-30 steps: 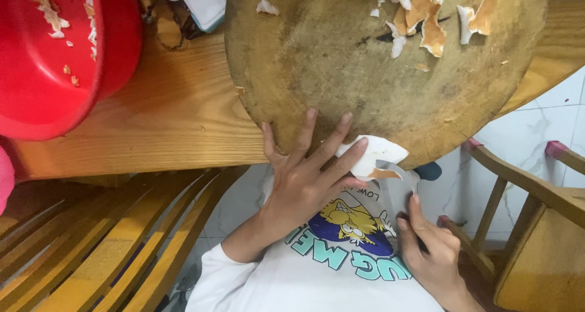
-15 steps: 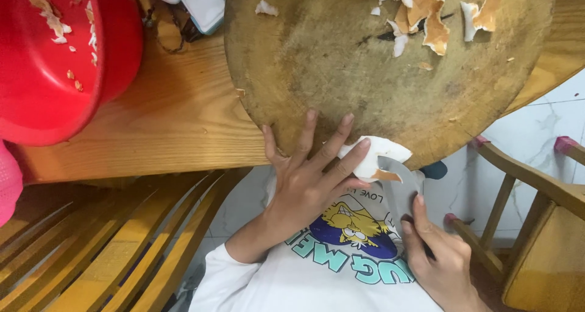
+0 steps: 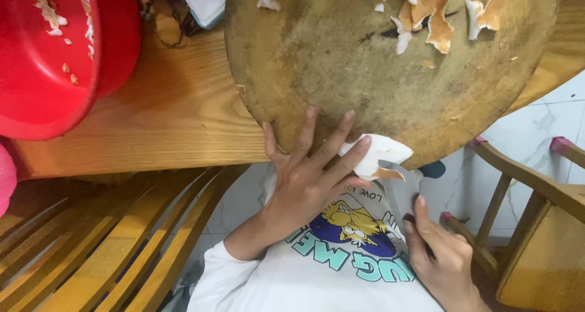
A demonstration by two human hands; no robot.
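My left hand (image 3: 304, 184) lies palm down with fingers spread on the near edge of a round, worn wooden chopping board (image 3: 341, 62). Its index finger and thumb pinch a white shard with a brown underside (image 3: 381, 156) at the board's rim. My right hand (image 3: 442, 260) is lower right, in front of my white printed shirt (image 3: 341, 269). It is closed around a dark handle, and a grey blade (image 3: 399, 190) runs from it up toward the shard. More white and brown shards (image 3: 436, 16) lie at the far side of the board.
A red plastic basin (image 3: 55, 50) with white flecks stands at the far left of the wooden table (image 3: 164, 117). A slatted wooden bench (image 3: 103, 245) is at lower left, a wooden chair (image 3: 536, 226) at lower right on a white tiled floor.
Both hands keep their hold and place. My right hand has shifted very slightly, and the view has barely drifted.
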